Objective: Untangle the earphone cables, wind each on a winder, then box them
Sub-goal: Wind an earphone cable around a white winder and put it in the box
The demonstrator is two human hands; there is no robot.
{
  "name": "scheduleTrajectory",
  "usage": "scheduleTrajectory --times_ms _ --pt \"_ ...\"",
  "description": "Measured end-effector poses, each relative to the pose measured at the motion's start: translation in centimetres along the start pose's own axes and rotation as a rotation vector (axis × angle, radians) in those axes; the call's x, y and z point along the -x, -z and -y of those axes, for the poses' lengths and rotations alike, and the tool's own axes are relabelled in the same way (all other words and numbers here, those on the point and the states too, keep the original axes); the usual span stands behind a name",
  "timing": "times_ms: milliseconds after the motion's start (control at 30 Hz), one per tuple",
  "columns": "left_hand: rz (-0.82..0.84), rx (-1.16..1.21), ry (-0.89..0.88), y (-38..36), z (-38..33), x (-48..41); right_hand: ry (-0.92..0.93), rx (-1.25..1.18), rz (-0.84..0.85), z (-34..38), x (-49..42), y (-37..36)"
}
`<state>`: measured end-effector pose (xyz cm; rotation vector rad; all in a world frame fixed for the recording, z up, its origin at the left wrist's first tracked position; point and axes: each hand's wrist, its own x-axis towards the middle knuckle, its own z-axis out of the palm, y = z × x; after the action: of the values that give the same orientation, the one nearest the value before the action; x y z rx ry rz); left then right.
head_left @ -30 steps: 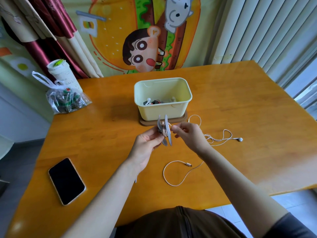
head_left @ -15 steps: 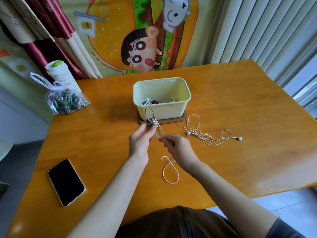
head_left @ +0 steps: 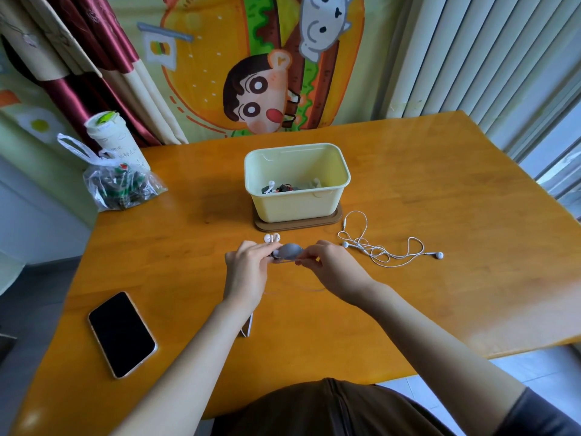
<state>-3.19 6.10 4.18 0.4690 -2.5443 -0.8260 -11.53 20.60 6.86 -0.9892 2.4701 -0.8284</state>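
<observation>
**Head view, winding step.** The orange wooden surface (head_left: 440, 190) carried every item. At its far centre stood the open cream box (head_left: 297, 206) on a brown base (head_left: 339, 217). It sat directly beyond the working area, probably so that finished winders could be dropped in with a short reach. Several small items already lay inside, too small to identify.

A dark phone (head_left: 122, 334) lay face-up at the near left. A clear plastic bag (head_left: 122, 188), with a paper cup (head_left: 111, 136) behind it, sat at the far left. All three were well apart from the work.

The left hand (head_left: 248, 269) and right hand (head_left: 334, 272) met over the surface on the near side of the box. A loose earphone (head_left: 388, 251), untangled but not yet wound, lay in open loops to the right of the hands, near the box's right corner. It was apparently parked there to await its own winder.

Between the hands was the grey winder (head_left: 287, 250), broad face up. The left hand gripped its left end with fingers curled round it, which steadied the spool. The right hand pinched the right rim with thumb and fingertips; whether the cable (head_left: 309, 289) also ran through that pinch could not be told. That cable trailed, blurred, below the hands toward the near side.

Two white earbuds (head_left: 272, 238) protruded just beyond the left fingers, touching each other. They were presumably anchored first so that the cord could be wrapped from that end.
</observation>
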Motion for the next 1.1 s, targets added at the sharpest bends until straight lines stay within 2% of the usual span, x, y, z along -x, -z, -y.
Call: scheduleTrajectory --times_ms 133,267,400,567,700,900,1100 --pt "0.070 0.033 0.014 0.0 0.5 -0.2 -0.004 0.053 -0.098 -0.4 -0.6 0.7" --pt "0.157 0.076 0.017 0.2 0.7 -0.4 0.003 -0.001 -0.212 -0.7 -0.8 1.2" --pt "0.270 0.345 0.071 0.8 -0.8 -0.5 -0.010 -0.074 -0.275 -1.2 -1.0 2.0" --pt "0.291 0.935 0.304 1.2 -2.9 -0.5 -0.093 -0.394 -0.191 -1.0 -1.1 2.5" --pt "0.293 1.216 0.381 0.9 -3.8 -0.4 -0.134 -0.683 -0.108 0.1 -0.9 1.9" --pt "0.185 1.333 0.471 0.3 -3.3 -0.3 -0.187 -0.738 -0.094 0.6 -0.8 0.4" --pt "0.111 1.505 0.562 0.3 -3.0 -0.6 -0.297 -0.969 0.004 0.4 -0.6 -0.5"
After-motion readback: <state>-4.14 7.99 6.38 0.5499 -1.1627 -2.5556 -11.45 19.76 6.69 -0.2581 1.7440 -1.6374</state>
